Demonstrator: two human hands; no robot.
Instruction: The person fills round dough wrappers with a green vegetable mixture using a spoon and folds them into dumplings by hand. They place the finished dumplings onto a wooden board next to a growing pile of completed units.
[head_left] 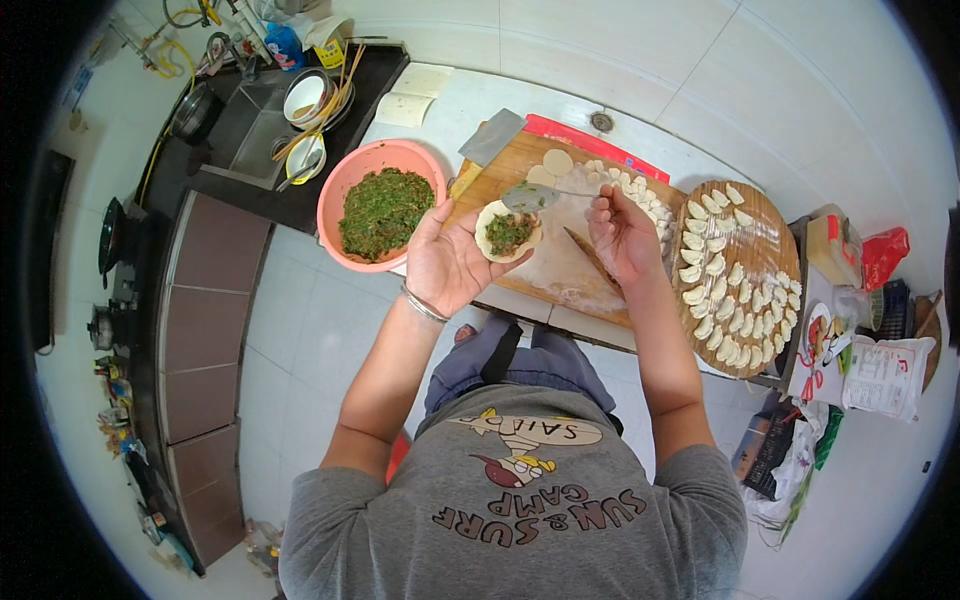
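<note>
The person's left hand (445,265) is palm up, its fingers loosely spread beneath a round dough wrapper (487,244), with nothing pinching it from above. A mound of green and brown filling (510,232) sits on the wrapper. The right hand (628,240) pinches the handle of a metal spoon (530,198), whose bowl is over the wrapper's far edge; whether it touches the dough cannot be told. The wrapper is above the near side of a floured wooden board (548,284), right of a pink bowl of filling (326,205). If the left palm tips, the mound could slide off, since only the spread fingers support it. Too much filling, or some smeared to the rim, might keep the edges from sealing; pressing hard with the spoon could tear the dough. A cleaver (495,137) lies beyond the left hand, so a careless reach might knock it.
</note>
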